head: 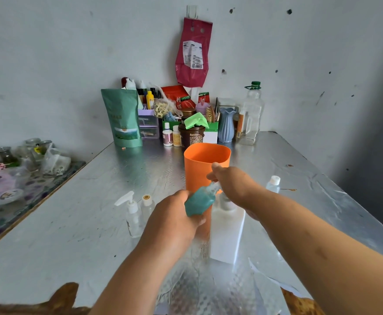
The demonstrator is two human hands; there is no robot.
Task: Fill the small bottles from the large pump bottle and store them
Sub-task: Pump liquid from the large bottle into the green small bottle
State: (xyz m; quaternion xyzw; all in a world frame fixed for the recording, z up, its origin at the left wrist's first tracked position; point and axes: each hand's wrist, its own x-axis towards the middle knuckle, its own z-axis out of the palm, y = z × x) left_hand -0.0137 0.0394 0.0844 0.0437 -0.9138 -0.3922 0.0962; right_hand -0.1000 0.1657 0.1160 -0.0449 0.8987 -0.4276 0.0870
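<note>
My left hand [174, 219] grips a small bottle [199, 201] filled with teal liquid, tilted toward the upper right. My right hand [233, 185] pinches the bottle's clear top end, just over the large white pump bottle [227, 233], whose pump head is partly hidden behind my hands. An orange container [205, 164] stands right behind them. A small clear spray bottle [132, 214] and a small clear bottle with a yellow-ringed mouth [147, 206] stand to the left. Another small clear bottle with a white cap [273, 184] stands to the right.
The foil-covered table [83, 223] holds clutter along the back wall: a green pouch [123, 119], a brown jar [191, 135], a blue vase [226, 125], a large clear bottle [252, 114]. A side surface with jars [26, 155] lies at the left.
</note>
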